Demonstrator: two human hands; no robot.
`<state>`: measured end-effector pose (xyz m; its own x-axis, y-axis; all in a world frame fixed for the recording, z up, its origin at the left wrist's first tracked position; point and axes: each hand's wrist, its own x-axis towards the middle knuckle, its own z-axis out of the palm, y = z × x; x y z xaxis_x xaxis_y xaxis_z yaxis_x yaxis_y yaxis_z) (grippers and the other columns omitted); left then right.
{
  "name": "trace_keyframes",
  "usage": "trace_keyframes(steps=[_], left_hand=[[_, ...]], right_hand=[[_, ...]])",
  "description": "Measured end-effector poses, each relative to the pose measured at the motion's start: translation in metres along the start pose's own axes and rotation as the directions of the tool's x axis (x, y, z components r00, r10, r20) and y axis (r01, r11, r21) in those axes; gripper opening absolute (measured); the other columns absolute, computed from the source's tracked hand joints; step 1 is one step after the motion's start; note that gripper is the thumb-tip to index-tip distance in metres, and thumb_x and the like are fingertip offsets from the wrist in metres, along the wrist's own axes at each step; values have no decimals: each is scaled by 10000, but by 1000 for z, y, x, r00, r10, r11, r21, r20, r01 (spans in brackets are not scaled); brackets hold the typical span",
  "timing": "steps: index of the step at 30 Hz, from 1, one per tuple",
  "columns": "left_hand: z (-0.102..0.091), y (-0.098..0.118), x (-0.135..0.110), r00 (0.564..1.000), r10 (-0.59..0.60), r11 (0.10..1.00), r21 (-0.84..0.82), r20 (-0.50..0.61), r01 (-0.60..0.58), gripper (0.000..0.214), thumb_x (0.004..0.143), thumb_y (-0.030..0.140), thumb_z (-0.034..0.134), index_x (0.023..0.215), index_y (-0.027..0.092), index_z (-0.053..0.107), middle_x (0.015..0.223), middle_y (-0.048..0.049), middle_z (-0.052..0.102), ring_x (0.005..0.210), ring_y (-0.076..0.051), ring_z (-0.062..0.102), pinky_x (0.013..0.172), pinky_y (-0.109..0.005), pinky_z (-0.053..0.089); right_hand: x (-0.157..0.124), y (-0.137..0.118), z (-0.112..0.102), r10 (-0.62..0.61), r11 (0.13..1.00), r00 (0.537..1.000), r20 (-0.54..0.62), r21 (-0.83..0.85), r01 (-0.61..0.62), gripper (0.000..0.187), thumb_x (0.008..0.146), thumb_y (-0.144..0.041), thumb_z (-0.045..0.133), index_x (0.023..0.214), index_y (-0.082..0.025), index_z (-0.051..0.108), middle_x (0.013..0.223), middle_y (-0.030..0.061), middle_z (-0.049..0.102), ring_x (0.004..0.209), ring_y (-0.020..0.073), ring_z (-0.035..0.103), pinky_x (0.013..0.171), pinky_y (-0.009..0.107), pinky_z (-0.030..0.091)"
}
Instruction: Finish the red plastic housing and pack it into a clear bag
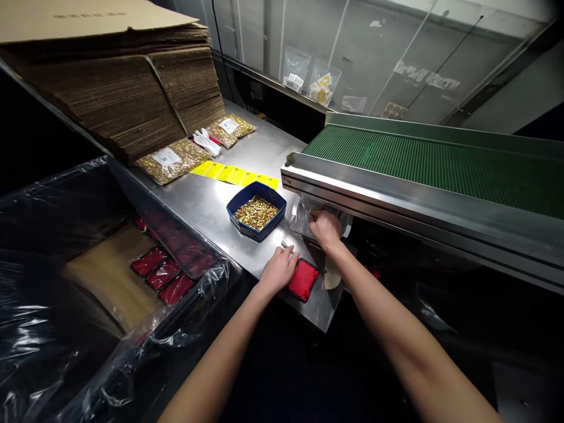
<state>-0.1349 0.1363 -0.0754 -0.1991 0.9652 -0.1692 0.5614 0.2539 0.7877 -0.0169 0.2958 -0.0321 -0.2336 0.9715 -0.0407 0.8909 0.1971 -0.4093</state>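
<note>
My left hand (278,269) rests on the steel table (207,202), its fingers closed over a small metal piece at the corner of a red packet (303,279). My right hand (325,228) reaches under the conveyor's end and grips a clear plastic bag (300,218) there. A blue tray (256,210) filled with small gold-coloured parts stands just left of both hands.
A green conveyor belt (423,161) runs off to the right. A plastic-lined box (110,276) at left holds several red packets. Flat cardboard (118,76), two bags of gold parts (171,160), white gloves (206,141) and a yellow label strip (233,174) lie farther back.
</note>
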Motion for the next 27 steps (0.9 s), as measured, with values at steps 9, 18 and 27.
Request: trace_keyframes(steps=[9, 18, 27], left_hand=[[-13, 34, 11, 969, 127, 961, -216, -212, -173, 513, 927, 385, 645, 1397, 195, 563, 1196, -118, 643, 946, -242, 635, 872, -352, 514], [5, 85, -16, 987, 131, 811, -563, -91, -159, 357, 889, 509, 656, 844, 156, 676, 753, -48, 685, 674, -191, 633, 620, -286, 491], [32, 95, -69, 983, 127, 852, -522, 132, -40, 358, 805, 431, 671, 630, 220, 441, 554, 38, 483, 508, -126, 440, 501, -244, 321]], right_hand=[[-57, -3, -21, -159, 924, 961, -228, 309, 226, 304, 994, -340, 479, 1055, -196, 739, 1105, 91, 754, 1034, 231, 677, 946, 312, 480], [-128, 30, -67, -196, 815, 969, -149, 525, 246, 297, 978, -480, 550, 1036, -203, 641, 948, 38, 698, 798, 177, 647, 727, 266, 517], [-208, 106, -67, -148, 719, 967, 210, 694, -41, 486, 939, -582, 577, 646, -198, 522, 616, -30, 478, 583, 128, 426, 550, 238, 339]])
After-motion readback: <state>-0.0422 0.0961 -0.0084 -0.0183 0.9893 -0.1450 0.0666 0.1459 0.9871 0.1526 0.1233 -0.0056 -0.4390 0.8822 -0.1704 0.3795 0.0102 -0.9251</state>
